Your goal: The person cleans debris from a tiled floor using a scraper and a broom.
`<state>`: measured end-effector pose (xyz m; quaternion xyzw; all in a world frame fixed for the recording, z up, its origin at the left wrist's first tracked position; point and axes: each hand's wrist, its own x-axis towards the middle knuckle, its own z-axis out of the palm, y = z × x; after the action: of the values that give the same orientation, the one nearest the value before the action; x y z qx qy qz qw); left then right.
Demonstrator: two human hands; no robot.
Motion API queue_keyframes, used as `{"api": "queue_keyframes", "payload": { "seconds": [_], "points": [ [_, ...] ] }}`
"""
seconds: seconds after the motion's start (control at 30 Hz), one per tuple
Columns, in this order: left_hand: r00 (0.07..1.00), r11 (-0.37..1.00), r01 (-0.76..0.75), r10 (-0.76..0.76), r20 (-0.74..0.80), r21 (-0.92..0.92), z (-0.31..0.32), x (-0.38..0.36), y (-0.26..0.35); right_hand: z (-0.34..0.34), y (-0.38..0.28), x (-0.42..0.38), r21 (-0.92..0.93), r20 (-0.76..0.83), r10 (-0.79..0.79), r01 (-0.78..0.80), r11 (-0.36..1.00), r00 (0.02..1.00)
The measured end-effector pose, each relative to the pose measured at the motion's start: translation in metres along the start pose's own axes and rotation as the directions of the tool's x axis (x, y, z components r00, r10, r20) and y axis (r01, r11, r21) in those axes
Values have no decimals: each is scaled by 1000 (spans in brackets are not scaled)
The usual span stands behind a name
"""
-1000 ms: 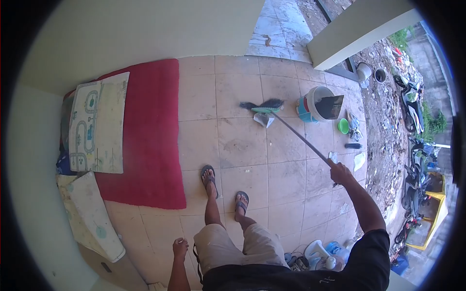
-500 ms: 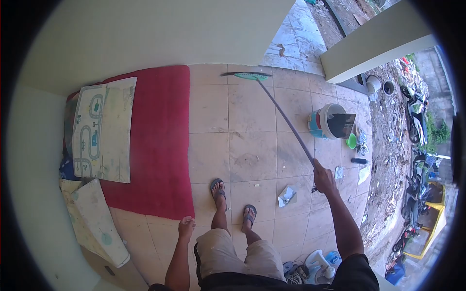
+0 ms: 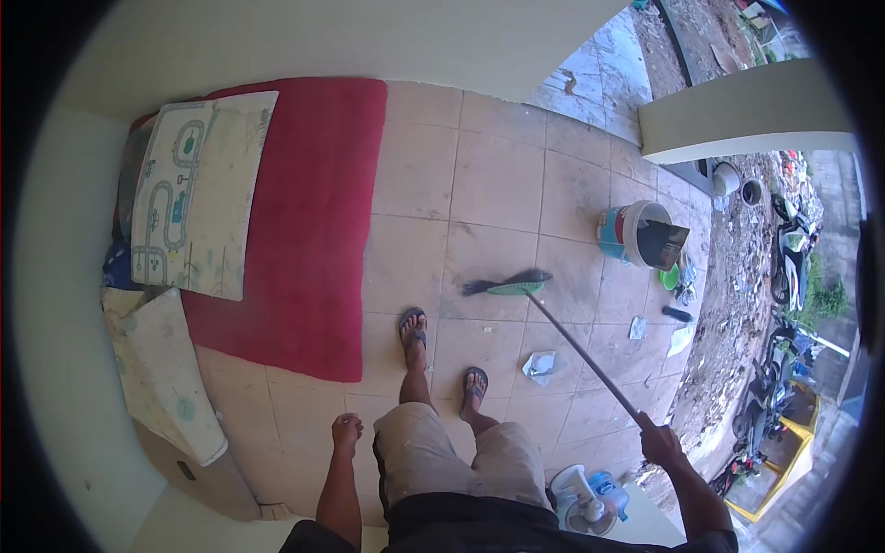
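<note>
Broom (image 3: 518,288): head on the tiles ahead of the sandals (image 3: 476,387), bristles blurred; handle end hidden in the right hand (image 3: 661,445), closed around it. Left hand (image 3: 347,430): fingers curled, contents unclear. Bucket (image 3: 636,233): label illegible, dark panel (image 3: 662,243) obscuring its mouth.

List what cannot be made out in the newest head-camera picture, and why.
All in the head view:
- Broom bristles: single strands, blurred.
- Left hand: whether its curled fingers hold anything; too small to tell.
- Right hand: palm, hidden by the hand itself.
- Bucket: its bottom, hidden by its wall and the dark panel.
- Black shirt: cut off by the bottom edge.
</note>
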<state>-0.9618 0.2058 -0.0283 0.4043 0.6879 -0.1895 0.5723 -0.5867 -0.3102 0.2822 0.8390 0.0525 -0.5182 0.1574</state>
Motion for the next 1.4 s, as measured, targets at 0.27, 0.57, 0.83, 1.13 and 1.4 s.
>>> {"api": "queue_keyframes", "payload": {
  "seconds": [0.27, 0.57, 0.83, 1.13, 1.4],
  "points": [
    [995, 994, 44, -52, -87, -96, 41, -77, -103, 28, -25, 41, 273, -403, -139, 264, 925, 905],
    [917, 991, -133, 122, -381, -4, 71, -186, -323, -46, -257, 230, -146, -566, -481, 493, 858, 670],
    [927, 920, -38, -114, -357, -391, 122, -233, -462, 139, -160, 75, -514, -51, -758, 634, 578, 650],
    [940, 857, -174, -2, -341, -486, 152, -224, -500, 129, -38, -32, -573, -60, -634, 494, 655, 771],
    [902, 934, -215, 78, -425, -286, 166, -229, -646, 186, -28, 75, -608, -382, -758, 475, 637, 528]
  ]
}}
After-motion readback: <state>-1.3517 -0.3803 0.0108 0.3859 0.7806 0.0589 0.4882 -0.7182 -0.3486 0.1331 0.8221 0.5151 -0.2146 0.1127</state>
